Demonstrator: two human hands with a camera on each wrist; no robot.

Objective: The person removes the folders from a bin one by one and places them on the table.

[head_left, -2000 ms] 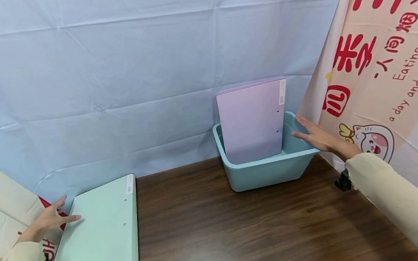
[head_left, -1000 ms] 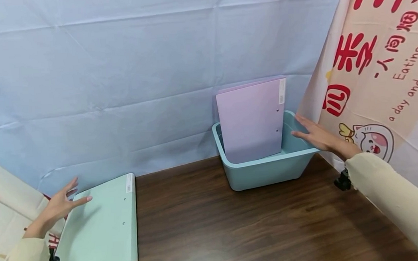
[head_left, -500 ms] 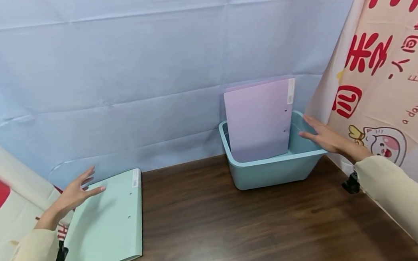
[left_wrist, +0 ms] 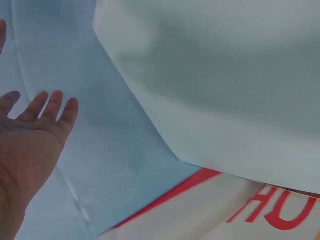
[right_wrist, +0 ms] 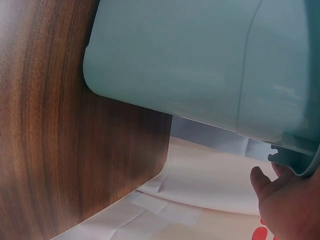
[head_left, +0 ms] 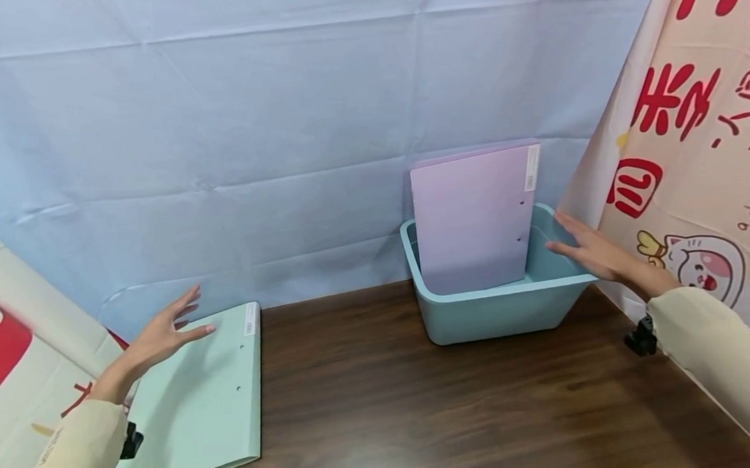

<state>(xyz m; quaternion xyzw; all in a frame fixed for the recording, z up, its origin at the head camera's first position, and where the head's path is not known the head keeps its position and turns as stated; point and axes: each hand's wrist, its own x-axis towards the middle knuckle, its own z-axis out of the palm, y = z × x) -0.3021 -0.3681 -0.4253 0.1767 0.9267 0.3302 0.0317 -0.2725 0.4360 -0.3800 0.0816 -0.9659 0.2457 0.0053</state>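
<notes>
A pale green folder lies flat at the left of the table, with a white label at its far right corner. My left hand hovers over its far left part with thumb and fingers spread, holding nothing. In the left wrist view, that hand is apart from the folder. A lilac folder stands upright in a blue-green plastic bin. My right hand grips the bin's right rim, thumb on the inner side. The right wrist view has its fingers outside, below the rim.
The dark wooden table extends between the green folder and the bin. A pale blue cloth hangs behind it. Printed cloths flank it, one right beside the bin, one left by the green folder.
My left hand has moved from the green folder's left edge farther back and to the right, over it. My right hand stays at the bin's rim. The head view has turned slightly left.
</notes>
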